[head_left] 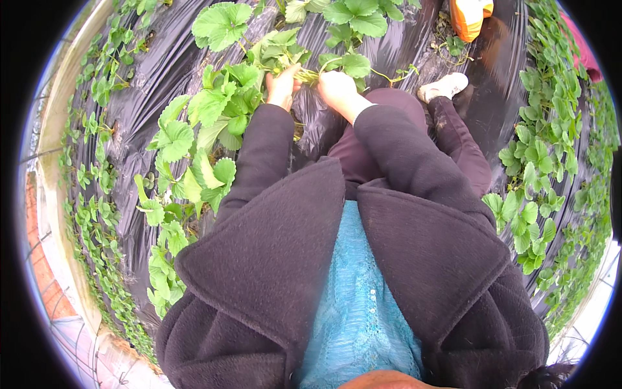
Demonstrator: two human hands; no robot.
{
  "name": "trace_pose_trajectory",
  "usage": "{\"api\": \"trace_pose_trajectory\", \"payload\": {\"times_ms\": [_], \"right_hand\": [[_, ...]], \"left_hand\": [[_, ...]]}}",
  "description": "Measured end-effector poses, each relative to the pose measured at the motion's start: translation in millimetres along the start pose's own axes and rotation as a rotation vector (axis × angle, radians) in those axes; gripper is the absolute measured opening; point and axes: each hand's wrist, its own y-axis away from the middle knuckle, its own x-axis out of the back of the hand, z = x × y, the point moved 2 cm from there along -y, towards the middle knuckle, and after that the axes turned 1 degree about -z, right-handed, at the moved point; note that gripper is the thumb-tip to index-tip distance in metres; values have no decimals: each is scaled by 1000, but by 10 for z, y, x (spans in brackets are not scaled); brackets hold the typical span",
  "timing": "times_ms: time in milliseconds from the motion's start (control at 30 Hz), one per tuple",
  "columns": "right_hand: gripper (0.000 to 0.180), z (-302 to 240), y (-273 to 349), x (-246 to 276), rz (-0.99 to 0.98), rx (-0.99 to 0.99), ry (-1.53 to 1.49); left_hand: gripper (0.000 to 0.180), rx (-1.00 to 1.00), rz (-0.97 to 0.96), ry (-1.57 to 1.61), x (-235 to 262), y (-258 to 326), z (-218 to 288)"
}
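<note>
Two hands, one bunch of stems

Head view: the stems (pixel 307 76) stretch between the hands, long axis running roughly sideways, so neither hand is really nearer. Left hand (pixel 281 89) looks pinched on one end; right hand (pixel 336 89) is curled round the other, though its fingertips are hidden. Some droopy leaves (pixel 280 48) sit just beyond, away from the body. Black plastic film (pixel 165 58) covers the ground, and a green plant (pixel 175 139) grows left of the left arm. Containers? Can't spot one for sure; that orange thing (pixel 468 23) up top might be a bag, contents unknown.
</note>
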Motion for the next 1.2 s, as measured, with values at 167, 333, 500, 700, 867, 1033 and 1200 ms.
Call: {"api": "trace_pose_trajectory", "payload": {"times_ms": [167,333,500,700,867,1033,1200], "right_hand": [[16,-122,4,-20,-175,49,90],[30,1,63,64,-358,-49,-258],[26,368,-78,253,-195,-298,-532],[18,299,-110,261,-79,-396,-1125],[17,321,-82,240,-138,-444,-1034],[18,346,-97,144,-155,-487,-1112],[19,345,-114,146,-146,-474,-1154]], "left_hand": [[33,18,-3,-10,-8,-24,4],[36,28,-91,-39,-19,76,42],[46,-209,-342,69,-26,268,161],[35,-219,-513,306,-108,246,271],[41,-1,-328,347,12,144,274],[42,-56,-395,272,67,153,220],[30,-81,-365,49,144,167,177]]}}
